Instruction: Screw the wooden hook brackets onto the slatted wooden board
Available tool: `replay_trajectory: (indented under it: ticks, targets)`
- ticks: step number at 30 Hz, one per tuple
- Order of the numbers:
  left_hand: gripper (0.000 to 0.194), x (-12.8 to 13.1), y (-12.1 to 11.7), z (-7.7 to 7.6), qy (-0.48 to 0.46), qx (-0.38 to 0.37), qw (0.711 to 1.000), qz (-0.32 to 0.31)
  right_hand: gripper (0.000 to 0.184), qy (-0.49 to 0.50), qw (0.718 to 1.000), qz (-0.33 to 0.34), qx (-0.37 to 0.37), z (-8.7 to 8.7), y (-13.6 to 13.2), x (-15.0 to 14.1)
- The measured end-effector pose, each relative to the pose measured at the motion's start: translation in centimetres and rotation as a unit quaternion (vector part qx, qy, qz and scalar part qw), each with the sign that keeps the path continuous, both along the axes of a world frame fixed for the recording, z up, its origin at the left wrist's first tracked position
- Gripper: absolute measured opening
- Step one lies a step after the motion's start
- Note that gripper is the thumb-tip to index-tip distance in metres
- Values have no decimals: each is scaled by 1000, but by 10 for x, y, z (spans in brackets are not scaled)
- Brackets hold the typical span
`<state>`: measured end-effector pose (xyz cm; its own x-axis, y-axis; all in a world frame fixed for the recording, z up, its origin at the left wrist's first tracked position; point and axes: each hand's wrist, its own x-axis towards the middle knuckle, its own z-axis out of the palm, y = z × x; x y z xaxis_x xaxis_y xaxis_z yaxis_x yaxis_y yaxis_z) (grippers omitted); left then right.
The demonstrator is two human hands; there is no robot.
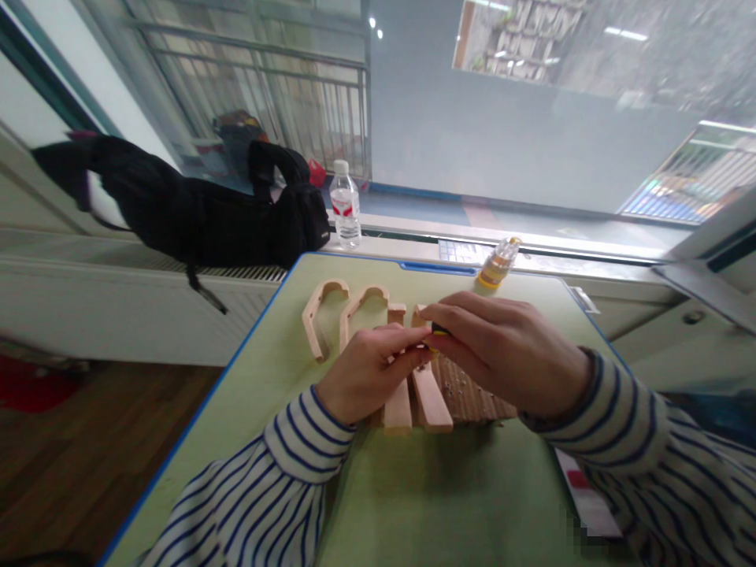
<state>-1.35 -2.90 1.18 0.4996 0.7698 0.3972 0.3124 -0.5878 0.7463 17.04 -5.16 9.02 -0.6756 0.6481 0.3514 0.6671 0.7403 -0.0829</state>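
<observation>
My right hand [508,350] is closed around a small black-and-yellow tool [439,329], most of it hidden by the fingers. Close against it, the fingertips of my left hand [369,366] are pinched together; what lies between them is hidden. Under both hands are two straight pale wooden pieces, a left one [398,413] and a right one [434,405], lying side by side with their near ends toward me. They rest on a brown corrugated cardboard piece [472,394] dotted with small holes or dark specks.
Two curved wooden pieces [313,327] [348,315] lie left on the green, blue-edged table [253,441]. A clear bottle with amber contents [499,264] stands at the back right. On the sill behind are a water bottle [345,209] and a black backpack [218,220].
</observation>
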Motion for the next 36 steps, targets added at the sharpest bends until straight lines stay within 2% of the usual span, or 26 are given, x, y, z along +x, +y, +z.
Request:
replay_trajectory:
  ticks: [6,10,17,25,36]
  targets:
    - [22,1,-3,-1,-19,35,999,31,20,-4,1000,1,-4,-1,1,-4]
    - [18,0,-4,-5,-28,45,997,62,25,-9,1000,-1,-14,-1,2,-9]
    - [23,0,-2,-8,-19,54,996,67,30,13,998,14,-53,8,2,-5]
    - [23,0,-3,-8,-12,33,998,43,21,-1,997,20,-74,9,2,-5]
    - [24,-2,-1,-7,2,-3,1000,0,20,-13,999,14,-39,6,3,-3]
